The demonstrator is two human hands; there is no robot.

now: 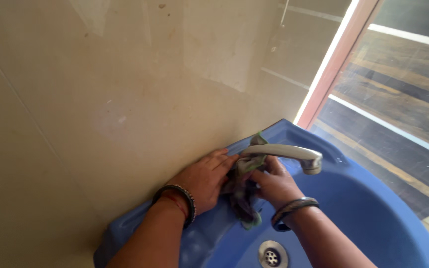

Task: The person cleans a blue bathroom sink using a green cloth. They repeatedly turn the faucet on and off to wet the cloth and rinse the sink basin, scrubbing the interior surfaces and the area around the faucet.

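A glossy blue ceramic washbasin (373, 218) sits in a corner against a beige tiled wall (100, 99), with a window in a pale wooden frame (338, 59) on the right. At the bottom of the bowl shows a round metal drain (272, 255). From the back rim of the basin a grey metal tap with a long horizontal spout (286, 153) reaches out to the right over the bowl, its nozzle pointing down.

Both hands work at the base of that tap, close to the wall. A crumpled dark greenish-grey cloth (244, 191) is bunched around the tap's lower stem, with a small corner poking up behind the spout and a loose end hanging down toward the inner slope of the bowl.

The left hand (204, 181) lies on the basin's rim left of the tap, fingers stretched together and pressing on the cloth (its fingertips touch the start of the spout). A dark bangle and a red thread circle its wrist (177, 198).

The right hand (274, 186) is under the spout, fingers curled shut on the cloth from the right side, so the fabric is squeezed between the two hands. A dark bangle sits on that wrist (294, 211) too. Both forearms come in from the bottom edge, above the front of the basin.
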